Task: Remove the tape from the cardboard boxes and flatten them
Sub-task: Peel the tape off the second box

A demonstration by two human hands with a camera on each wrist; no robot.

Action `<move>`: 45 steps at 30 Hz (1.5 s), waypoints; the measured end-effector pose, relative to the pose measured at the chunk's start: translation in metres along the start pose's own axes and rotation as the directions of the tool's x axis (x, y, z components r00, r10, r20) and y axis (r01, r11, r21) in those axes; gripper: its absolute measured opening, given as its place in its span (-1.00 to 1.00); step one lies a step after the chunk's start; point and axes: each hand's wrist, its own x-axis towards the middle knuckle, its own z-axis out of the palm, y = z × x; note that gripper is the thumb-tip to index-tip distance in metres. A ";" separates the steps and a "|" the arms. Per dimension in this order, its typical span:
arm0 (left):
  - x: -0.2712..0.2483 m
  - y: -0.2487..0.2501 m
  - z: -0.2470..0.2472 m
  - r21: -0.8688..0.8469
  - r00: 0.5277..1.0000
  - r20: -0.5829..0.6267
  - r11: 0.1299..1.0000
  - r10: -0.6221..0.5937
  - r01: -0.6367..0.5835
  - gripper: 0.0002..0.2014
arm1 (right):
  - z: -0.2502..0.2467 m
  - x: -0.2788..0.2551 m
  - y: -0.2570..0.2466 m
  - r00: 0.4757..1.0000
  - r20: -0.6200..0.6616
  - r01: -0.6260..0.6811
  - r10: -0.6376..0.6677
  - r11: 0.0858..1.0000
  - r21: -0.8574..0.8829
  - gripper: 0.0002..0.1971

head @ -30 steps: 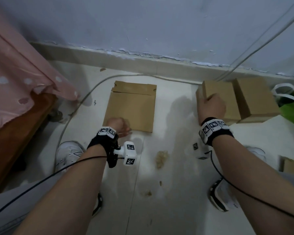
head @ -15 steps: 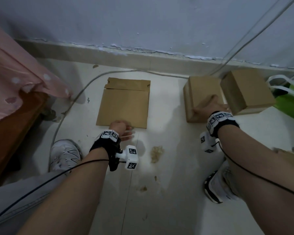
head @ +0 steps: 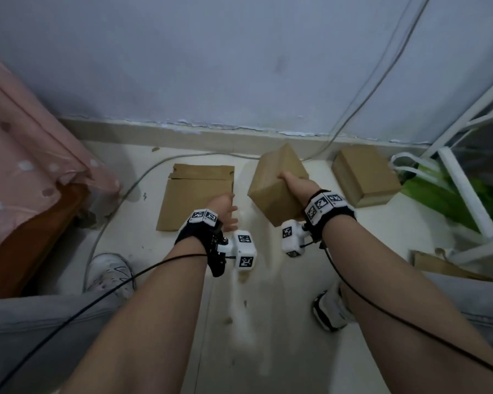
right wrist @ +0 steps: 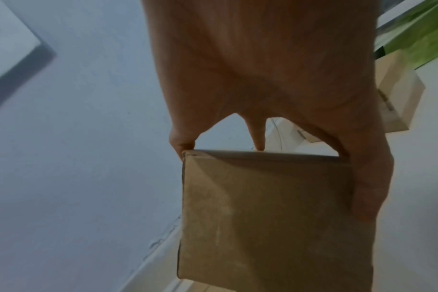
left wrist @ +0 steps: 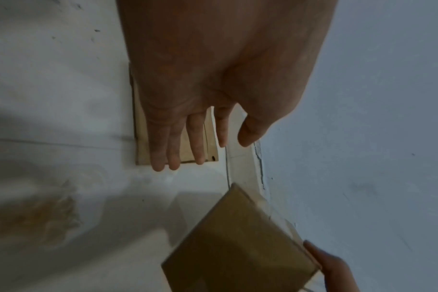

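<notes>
Head view shows your right hand (head: 295, 185) gripping a closed, unmarked cardboard box (head: 276, 184) tilted above the floor (head: 268, 308), its contents hidden; your left hand (head: 222, 207), fingers straight and loose, hovers over flattened cardboard (head: 194, 194); another closed box (head: 365, 176) sits right

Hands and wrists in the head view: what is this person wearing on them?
Both forearms are bare, no sleeves or gloves. The left hand and right hand each have a black wrist strap with black-and-white square markers. A white marked camera block hangs from each strap, and a thin black cable trails back along each arm.
</notes>
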 end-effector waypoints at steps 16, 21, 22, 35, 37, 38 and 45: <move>-0.016 0.002 0.018 -0.123 0.999 0.025 0.992 0.038 -0.035 -0.57 | 0.012 -0.059 0.001 0.875 0.480 -0.090 0.065 0.996 0.029 -0.17; 0.000 0.012 0.017 -0.214 1.000 -0.011 0.976 0.026 -0.027 -0.62 | -0.009 0.002 0.002 0.998 0.014 0.067 -0.066 0.949 -0.307 -0.30; 0.003 0.013 0.018 -0.227 1.000 -0.013 0.973 0.027 -0.029 -0.64 | -0.016 0.014 0.001 0.997 -0.045 0.043 -0.064 0.931 -0.363 -0.36; 0.048 0.035 0.051 -0.204 0.999 -0.019 0.978 -0.037 0.032 -0.54 | -0.100 0.103 0.021 0.976 -0.217 -0.176 0.022 0.665 -0.726 -0.36; 0.049 0.035 0.049 -0.193 0.998 -0.018 0.980 -0.055 0.050 -0.50 | -0.107 0.100 0.027 0.970 -0.241 -0.200 0.022 0.634 -0.747 -0.33; 0.050 0.035 0.049 -0.188 0.998 -0.016 0.981 -0.060 0.056 -0.48 | -0.110 0.102 0.033 0.971 -0.237 -0.192 0.012 0.628 -0.754 -0.33; 0.052 0.023 0.044 -0.173 0.997 -0.049 0.983 -0.067 0.057 -0.57 | -0.104 0.120 0.037 0.878 -0.385 -0.002 -0.285 0.801 -0.599 -0.72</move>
